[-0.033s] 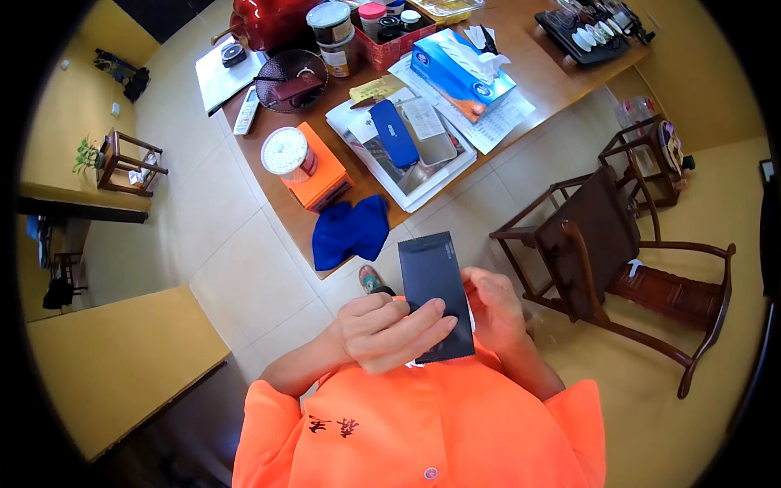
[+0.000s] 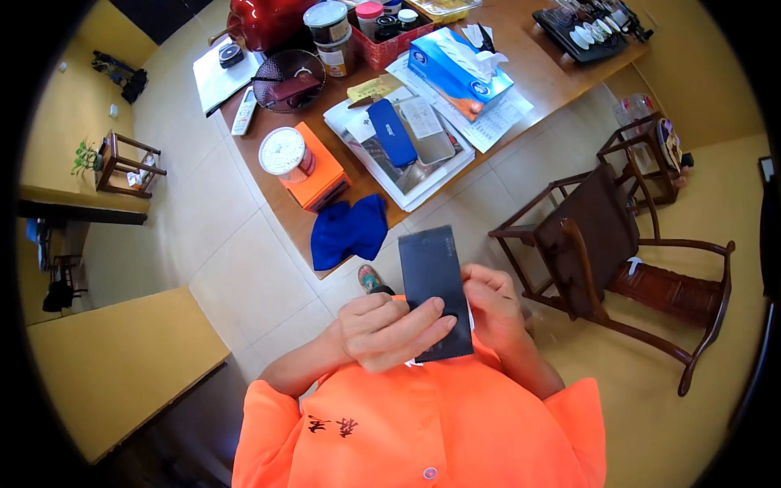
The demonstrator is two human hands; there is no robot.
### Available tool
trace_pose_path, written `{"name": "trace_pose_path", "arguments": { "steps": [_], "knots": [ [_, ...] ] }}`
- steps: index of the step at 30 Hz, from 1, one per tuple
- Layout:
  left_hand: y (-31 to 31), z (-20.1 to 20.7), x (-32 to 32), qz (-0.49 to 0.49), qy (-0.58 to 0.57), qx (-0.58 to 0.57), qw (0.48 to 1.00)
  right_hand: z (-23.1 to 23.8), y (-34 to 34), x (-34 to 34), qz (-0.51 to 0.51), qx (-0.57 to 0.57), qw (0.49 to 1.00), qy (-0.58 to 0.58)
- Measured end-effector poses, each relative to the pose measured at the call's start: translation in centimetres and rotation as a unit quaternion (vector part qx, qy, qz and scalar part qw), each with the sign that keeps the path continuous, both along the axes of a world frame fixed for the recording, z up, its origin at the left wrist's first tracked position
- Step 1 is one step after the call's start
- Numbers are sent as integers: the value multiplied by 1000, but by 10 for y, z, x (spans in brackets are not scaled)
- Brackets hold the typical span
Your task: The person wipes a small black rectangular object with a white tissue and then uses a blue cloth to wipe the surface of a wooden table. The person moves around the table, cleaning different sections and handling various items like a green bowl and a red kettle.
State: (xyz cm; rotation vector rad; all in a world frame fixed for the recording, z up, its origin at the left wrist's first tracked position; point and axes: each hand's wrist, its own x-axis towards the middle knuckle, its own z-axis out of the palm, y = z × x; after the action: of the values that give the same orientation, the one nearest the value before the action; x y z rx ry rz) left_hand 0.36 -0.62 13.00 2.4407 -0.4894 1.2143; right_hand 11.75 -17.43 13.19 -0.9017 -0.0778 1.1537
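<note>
A flat, dark packet [image 2: 435, 268] with zigzag-cut ends is held upright in front of my chest. My left hand [image 2: 386, 332] grips it from the left, with two fingers stretched across its lower front. On the right edge of the packet, my right hand [image 2: 494, 305] pinches with bent fingers; its thumb is near the edge. A bit of something white shows behind the packet's lower right side. What lies behind it is hidden. The nearest thing on the table is a crumpled blue cloth [image 2: 350, 233] at the corner.
On the wooden table [image 2: 285, 203] stand an orange box [image 2: 325, 180], a tub of cotton swabs [image 2: 285, 153], a white tray [image 2: 411, 199] with a blue case [image 2: 391, 132], and a tissue box [image 2: 455, 77]. A dark wooden armchair [image 2: 594, 236] stands to the right.
The packet's upper end has tipped up very slightly, and my right fingers have curled in a little at its edge. My left hand keeps its place.
</note>
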Motion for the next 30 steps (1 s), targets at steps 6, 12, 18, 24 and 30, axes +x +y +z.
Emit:
{"name": "trace_pose_path", "arguments": {
  "steps": [6, 12, 18, 24, 30],
  "knots": [
    [2, -15, -7, 28, 80, -161, 983, -4, 6, 5, -59, -37, 994, -85],
    [2, -33, -11, 78, 186, -570, 796, -5, 17, 8, -107, -85, 981, -138],
    [0, -49, -9, 51, 216, -664, 714, -9, 25, 11, -94, -105, 972, -188],
    [-3, -43, -3, 144, 169, -467, 856, -8, 32, 13, -85, -127, 965, -212],
    [1, -50, 5, 100, 201, -372, 901, -20, 29, 14, -18, -135, 969, -206]
  ]
}}
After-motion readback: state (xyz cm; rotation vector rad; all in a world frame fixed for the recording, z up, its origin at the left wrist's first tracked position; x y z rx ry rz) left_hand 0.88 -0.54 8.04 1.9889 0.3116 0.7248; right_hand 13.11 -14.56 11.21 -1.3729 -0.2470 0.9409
